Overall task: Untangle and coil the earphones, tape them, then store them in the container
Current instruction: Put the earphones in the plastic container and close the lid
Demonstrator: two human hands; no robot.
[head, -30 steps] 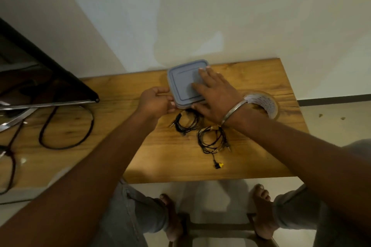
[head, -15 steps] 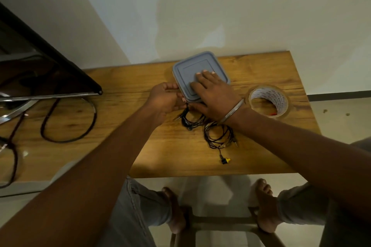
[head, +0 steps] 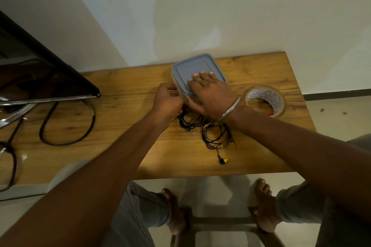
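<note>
**Head view.** The right hand [head: 210,94], fingers straight and together, presses flat on the grey lid [head: 192,67] of the container [head: 177,86], at centre frame near the far edge of the table [head: 124,90]. The left hand [head: 167,100], fingers curled, grips the container's near-left corner at the lid rim. Over the last second both hands have kept these holds and the lid remains seated, so opening is judged under way, not complete. The earphones [head: 215,136] lie in loose black bundles just below the hands, a yellow plug [head: 225,160] trailing lower; no tape shows on them. The tape roll [head: 265,102] sits right of centre, beside the right wrist.
</note>
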